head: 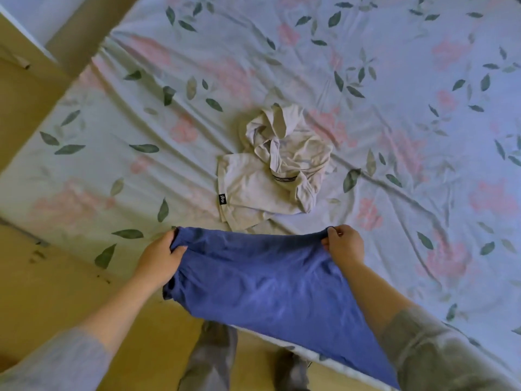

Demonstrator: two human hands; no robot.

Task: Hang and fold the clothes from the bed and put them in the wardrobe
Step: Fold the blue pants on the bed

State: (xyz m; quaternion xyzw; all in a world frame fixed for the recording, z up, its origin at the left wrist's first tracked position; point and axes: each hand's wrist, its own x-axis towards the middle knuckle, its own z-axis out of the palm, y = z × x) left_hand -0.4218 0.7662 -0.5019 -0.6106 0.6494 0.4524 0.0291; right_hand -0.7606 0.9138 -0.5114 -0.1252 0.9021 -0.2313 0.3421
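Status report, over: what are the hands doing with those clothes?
Gripping: left hand and right hand on blue garment top corners, spread over bed edge. Crumpled white clothes mid-bed, untouched. Nothing blocking the hands.

Crumpled white shirt (270,170) on floral bed (394,80)

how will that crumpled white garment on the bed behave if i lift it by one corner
Probably floppy: the white garment lies bunched in soft folds, so it should unfurl and dangle. Likely light, thin cloth like the blue garment, which sags between its held corners. Pushed, it would probably bunch, not slide.
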